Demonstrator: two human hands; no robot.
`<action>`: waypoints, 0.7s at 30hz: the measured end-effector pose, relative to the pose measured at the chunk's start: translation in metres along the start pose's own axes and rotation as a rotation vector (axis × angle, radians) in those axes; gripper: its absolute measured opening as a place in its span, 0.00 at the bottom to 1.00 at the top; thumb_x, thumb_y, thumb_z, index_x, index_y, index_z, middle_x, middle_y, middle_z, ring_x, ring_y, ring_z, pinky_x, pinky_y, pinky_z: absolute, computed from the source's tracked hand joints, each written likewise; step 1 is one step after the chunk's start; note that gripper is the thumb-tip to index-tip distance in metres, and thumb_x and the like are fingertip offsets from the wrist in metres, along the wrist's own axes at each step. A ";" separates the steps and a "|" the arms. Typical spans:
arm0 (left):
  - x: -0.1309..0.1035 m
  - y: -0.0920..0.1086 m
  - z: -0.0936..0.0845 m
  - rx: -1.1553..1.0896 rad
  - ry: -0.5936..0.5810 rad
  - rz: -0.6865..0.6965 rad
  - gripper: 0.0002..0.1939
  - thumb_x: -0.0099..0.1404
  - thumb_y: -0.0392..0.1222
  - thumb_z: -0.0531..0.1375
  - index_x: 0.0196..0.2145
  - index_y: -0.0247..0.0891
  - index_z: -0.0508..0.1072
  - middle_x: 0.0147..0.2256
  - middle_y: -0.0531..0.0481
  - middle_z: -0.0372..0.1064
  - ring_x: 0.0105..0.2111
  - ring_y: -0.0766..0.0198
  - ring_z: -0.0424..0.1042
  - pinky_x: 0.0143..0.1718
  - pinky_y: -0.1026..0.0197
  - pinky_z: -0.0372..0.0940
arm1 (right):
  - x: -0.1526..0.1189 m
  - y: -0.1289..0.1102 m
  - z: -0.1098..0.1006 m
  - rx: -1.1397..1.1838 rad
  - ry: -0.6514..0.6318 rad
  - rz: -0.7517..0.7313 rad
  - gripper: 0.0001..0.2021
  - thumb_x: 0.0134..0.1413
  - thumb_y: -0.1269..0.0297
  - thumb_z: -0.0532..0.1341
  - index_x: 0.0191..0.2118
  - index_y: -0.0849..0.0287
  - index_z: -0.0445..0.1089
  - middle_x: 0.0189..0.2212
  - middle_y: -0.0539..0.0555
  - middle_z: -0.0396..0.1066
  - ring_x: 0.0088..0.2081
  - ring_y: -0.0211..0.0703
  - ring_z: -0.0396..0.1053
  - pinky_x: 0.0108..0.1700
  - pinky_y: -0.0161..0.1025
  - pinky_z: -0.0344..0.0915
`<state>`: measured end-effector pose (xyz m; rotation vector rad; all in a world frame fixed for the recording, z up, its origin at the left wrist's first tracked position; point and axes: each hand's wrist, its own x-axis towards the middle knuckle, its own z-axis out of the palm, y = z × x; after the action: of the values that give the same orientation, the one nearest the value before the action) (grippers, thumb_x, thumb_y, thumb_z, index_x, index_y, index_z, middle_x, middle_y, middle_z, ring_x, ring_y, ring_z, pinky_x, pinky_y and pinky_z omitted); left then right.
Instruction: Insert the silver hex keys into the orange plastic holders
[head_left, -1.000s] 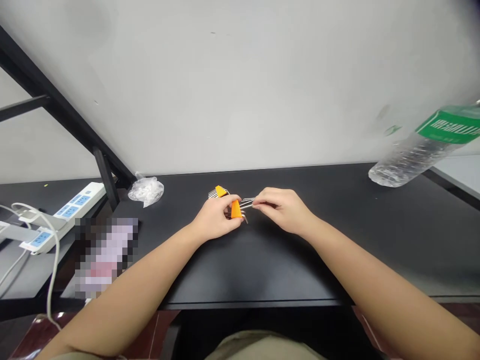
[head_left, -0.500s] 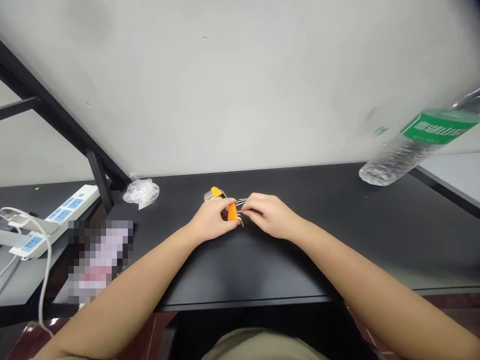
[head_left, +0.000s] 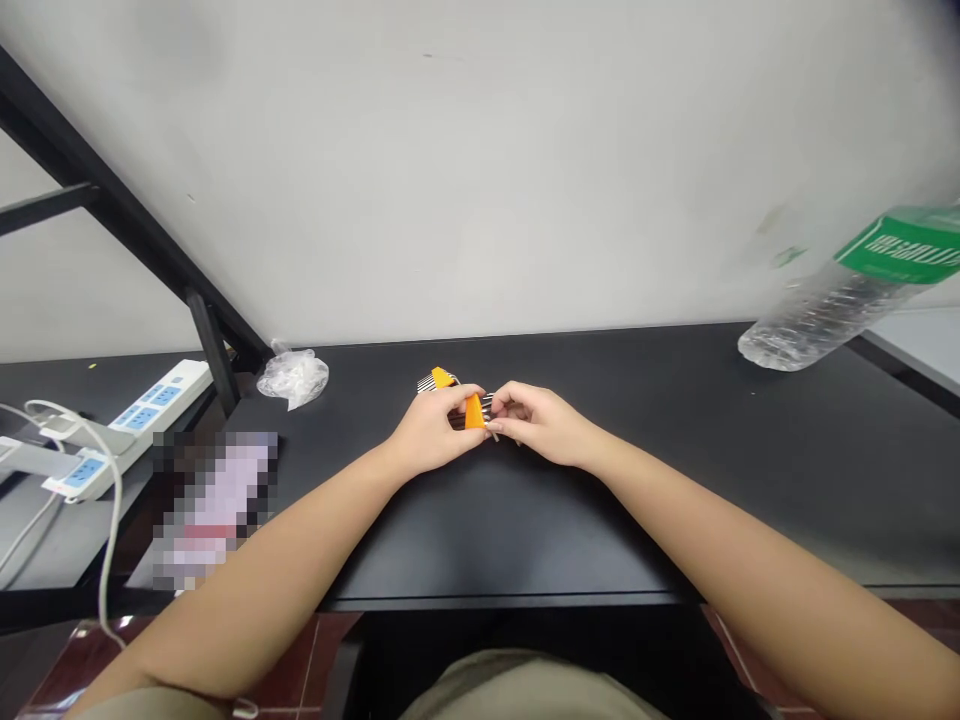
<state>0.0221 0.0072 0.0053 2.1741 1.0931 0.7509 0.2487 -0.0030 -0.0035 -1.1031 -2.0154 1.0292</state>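
Note:
My left hand [head_left: 427, 432] is closed around an orange hex key holder [head_left: 474, 411], its thumb and fingers on opposite sides. Bent metal hex keys [head_left: 487, 405] stick out of the holder's right side. Curled in from the right, my right hand [head_left: 547, 425] pinches at a hex key beside the holder; its fingertips partly cover the keys. Just beyond my left hand lies a second orange holder piece [head_left: 444, 377], with a row of thin metal keys [head_left: 426, 383] fanning out to its left.
A crumpled clear plastic bag [head_left: 294, 377] lies at the back left of the black table [head_left: 510, 530]. A green-labelled plastic bottle [head_left: 810, 318] stands at the right. At the left are a white power strip [head_left: 142, 425] with cables and a blurred flat object [head_left: 221, 505].
My right hand's fingers have shifted and curled closer against the holder and keys. My left hand keeps its hold. The whole view has moved slightly.

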 end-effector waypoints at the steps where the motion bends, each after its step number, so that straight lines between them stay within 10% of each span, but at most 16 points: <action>1: 0.000 0.000 0.000 -0.013 0.003 -0.009 0.20 0.60 0.44 0.65 0.50 0.42 0.74 0.36 0.53 0.76 0.33 0.63 0.75 0.41 0.59 0.72 | 0.000 0.003 -0.003 -0.087 0.032 -0.027 0.09 0.67 0.56 0.59 0.41 0.54 0.71 0.37 0.52 0.72 0.36 0.42 0.71 0.39 0.41 0.68; 6: 0.001 -0.001 0.001 -0.011 0.059 -0.032 0.22 0.60 0.40 0.63 0.53 0.42 0.72 0.40 0.52 0.76 0.38 0.62 0.76 0.46 0.57 0.73 | -0.001 0.017 -0.012 -0.550 0.033 -0.058 0.14 0.68 0.63 0.56 0.55 0.50 0.73 0.44 0.55 0.69 0.37 0.42 0.70 0.40 0.40 0.65; 10: 0.003 -0.007 0.001 0.067 0.117 -0.050 0.25 0.58 0.36 0.61 0.54 0.42 0.72 0.40 0.52 0.76 0.37 0.61 0.75 0.46 0.55 0.72 | -0.003 0.015 -0.010 -0.735 -0.023 -0.001 0.10 0.66 0.67 0.56 0.46 0.55 0.74 0.42 0.54 0.68 0.31 0.38 0.67 0.33 0.37 0.61; 17: 0.002 -0.008 0.001 0.135 0.121 -0.038 0.24 0.56 0.36 0.61 0.52 0.42 0.73 0.40 0.51 0.75 0.36 0.60 0.74 0.43 0.56 0.71 | -0.011 -0.002 -0.010 -0.728 -0.056 0.129 0.05 0.52 0.73 0.62 0.29 0.57 0.66 0.32 0.51 0.69 0.26 0.37 0.63 0.27 0.37 0.54; 21: 0.001 -0.004 -0.001 0.169 0.082 -0.017 0.24 0.55 0.37 0.61 0.51 0.42 0.74 0.38 0.51 0.76 0.34 0.60 0.73 0.40 0.57 0.71 | -0.009 -0.007 -0.014 -0.528 0.018 -0.033 0.04 0.57 0.72 0.60 0.32 0.56 0.67 0.30 0.50 0.70 0.29 0.39 0.65 0.31 0.36 0.59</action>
<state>0.0202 0.0099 0.0031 2.2881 1.2551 0.7709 0.2610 -0.0089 0.0086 -1.3235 -2.3496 0.4696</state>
